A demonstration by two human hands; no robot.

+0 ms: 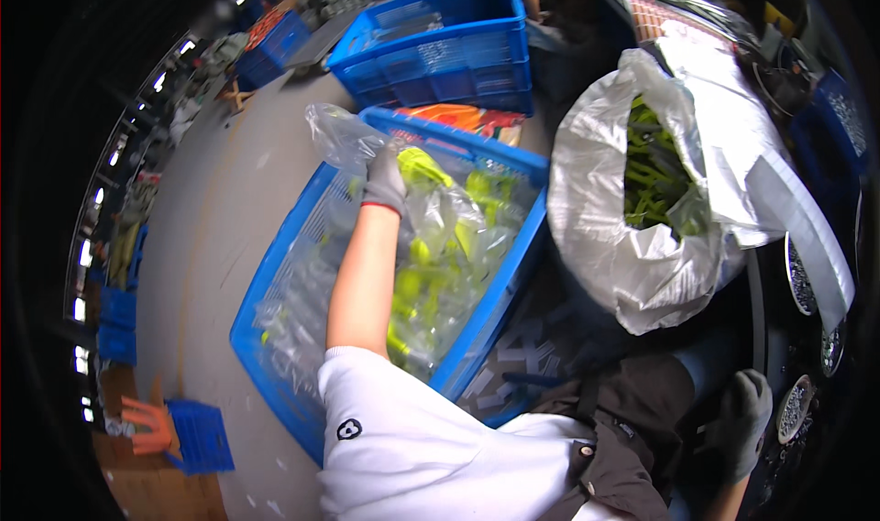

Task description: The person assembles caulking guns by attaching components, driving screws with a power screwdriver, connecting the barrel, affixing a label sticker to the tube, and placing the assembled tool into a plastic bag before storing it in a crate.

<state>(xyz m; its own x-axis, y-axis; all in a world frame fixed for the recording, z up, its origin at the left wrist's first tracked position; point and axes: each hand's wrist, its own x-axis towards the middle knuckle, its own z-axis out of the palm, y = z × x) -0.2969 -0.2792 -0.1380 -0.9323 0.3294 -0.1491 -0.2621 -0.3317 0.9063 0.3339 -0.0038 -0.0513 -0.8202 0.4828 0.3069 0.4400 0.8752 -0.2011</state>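
My left hand (385,180), in a grey glove, reaches over the far part of a blue crate (289,223). Its fingers are closed on a clear plastic bag (341,138) that sticks out past the crate's far left rim. Beneath it, the crate is filled with clear bags holding bright yellow-green pieces (422,287), whose exact kind I cannot make out. My right hand (750,420), gloved in grey as well, hangs low at my right side, away from the crate. Its fingers lie in shadow and are blurred.
Right of the crate stands an open white woven sack (587,186) with dark and green strips inside. Another blue crate (440,86) sits beyond, with an orange package (449,115) between. At left, a small blue crate (200,436) and orange gloves (149,427) rest by cardboard.
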